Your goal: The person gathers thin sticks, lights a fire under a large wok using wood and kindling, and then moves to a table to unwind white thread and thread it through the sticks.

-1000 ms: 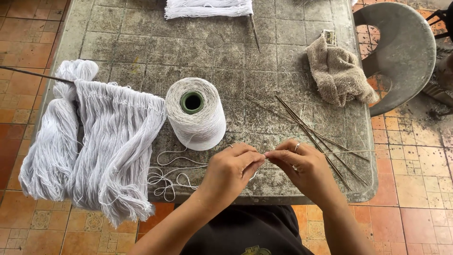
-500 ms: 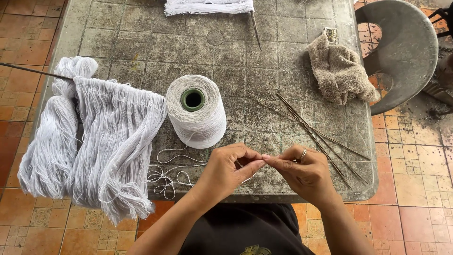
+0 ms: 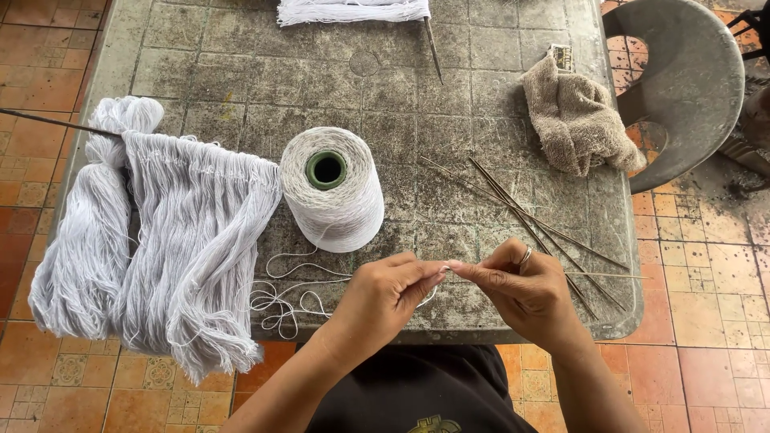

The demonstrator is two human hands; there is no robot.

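The left hand (image 3: pixel 383 298) and the right hand (image 3: pixel 521 287) are meeting fingertip to fingertip over the near edge of the weathered grey stone-tiled table (image 3: pixel 241 80), both pinching a thin white cotton thread (image 3: pixel 289 298) between thumb and forefinger. The thread is trailing left from the pinch in loose loops on the tabletop, then running up to one fat cone of white yarn with a green core (image 3: pixel 333 188), which is standing just beyond the hands. A silver ring (image 3: pixel 525 256) is showing on the right hand.

Left of the cone, one large hank of soft white fringed strands (image 3: pixel 152 240) is hanging over the table's edge. To the right, several thin dark metal needles (image 3: pixel 529 220) are lying crossed — too tangled to count exactly. Farther right, one crumpled beige terry cloth (image 3: pixel 579 119) is sitting beside one grey plastic chair (image 3: pixel 682 72). At the far edge, another white bundle (image 3: pixel 353 11) is lying.
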